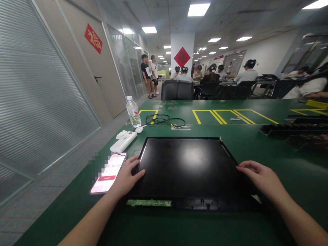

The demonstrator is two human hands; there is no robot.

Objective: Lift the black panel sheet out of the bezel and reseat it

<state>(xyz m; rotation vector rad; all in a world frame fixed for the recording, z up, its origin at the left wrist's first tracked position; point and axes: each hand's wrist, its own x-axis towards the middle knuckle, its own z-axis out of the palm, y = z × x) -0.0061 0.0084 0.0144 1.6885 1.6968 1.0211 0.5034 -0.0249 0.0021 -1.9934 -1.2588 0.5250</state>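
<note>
A flat black screen panel lies on the green table in front of me, with a green circuit strip along its near edge. My left hand rests on the panel's left edge, thumb on top and fingers curled around the side. My right hand lies on the panel's right edge with its fingers bent over it. A phone with a lit screen lies just left of my left hand.
A white device, a small white object, a water bottle and a black cable lie beyond the panel at left. Dark trays sit at right. Yellow lines mark the table. Several people sit and stand behind black chairs.
</note>
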